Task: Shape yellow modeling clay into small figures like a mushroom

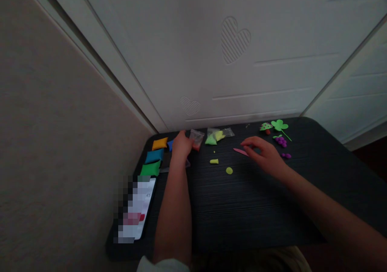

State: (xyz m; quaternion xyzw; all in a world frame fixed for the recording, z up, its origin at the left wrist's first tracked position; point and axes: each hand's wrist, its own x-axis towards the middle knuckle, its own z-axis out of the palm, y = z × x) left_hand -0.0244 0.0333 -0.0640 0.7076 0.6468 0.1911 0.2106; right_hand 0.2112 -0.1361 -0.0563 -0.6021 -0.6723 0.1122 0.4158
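Observation:
My left hand (182, 145) reaches over the clay packets at the back left, beside a clear bag with red clay (196, 146). Its fingertips are mostly hidden, so I cannot see whether they grip anything. My right hand (262, 153) hovers with loosely curled fingers and a gap at the thumb, holding nothing visible. Just left of it, a pink modelling knife (240, 151) lies on the table, its right end hidden by the hand. Between the hands are a yellow-green clay roll (214, 161) and a flat yellow-green disc (229, 170).
Orange (160, 143), blue (154, 156) and green (150, 168) packets line the left edge above a phone (137, 209). Light green clay (211, 139) sits bagged at the back. A clay mushroom (266, 128), clover (279, 125) and purple grapes (281, 142) stand back right.

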